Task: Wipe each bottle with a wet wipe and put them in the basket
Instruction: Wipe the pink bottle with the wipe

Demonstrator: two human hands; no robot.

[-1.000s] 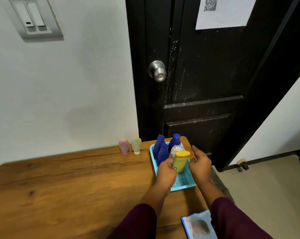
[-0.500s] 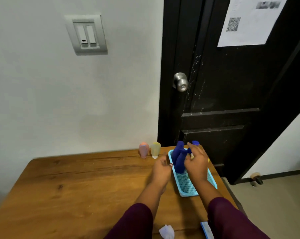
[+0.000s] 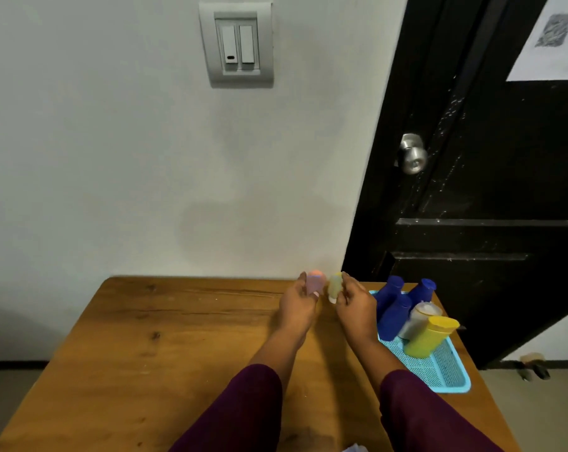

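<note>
Head view. The left hand [image 3: 297, 305] and right hand [image 3: 354, 305] reach side by side to the far edge of the wooden tabletop [image 3: 178, 337], close to the wall. The left grip is curled round a small pink bottle [image 3: 315, 282]. The right grip pinches a small pale yellow bottle [image 3: 335, 283]. Both bottles are blurred, white caps downward, and whether they rest on the wood cannot be told. To the right, at the tabletop's right edge, lies a light blue mesh basket [image 3: 449, 370]. At its far end stand three blue bottles [image 3: 393, 316], a grey-white bottle [image 3: 419, 319] and a yellow bottle [image 3: 431, 337], the last two leaning. Behind are a wall switch [image 3: 237, 44] and a black door [image 3: 504, 190] with a metal knob [image 3: 412, 154].
</note>
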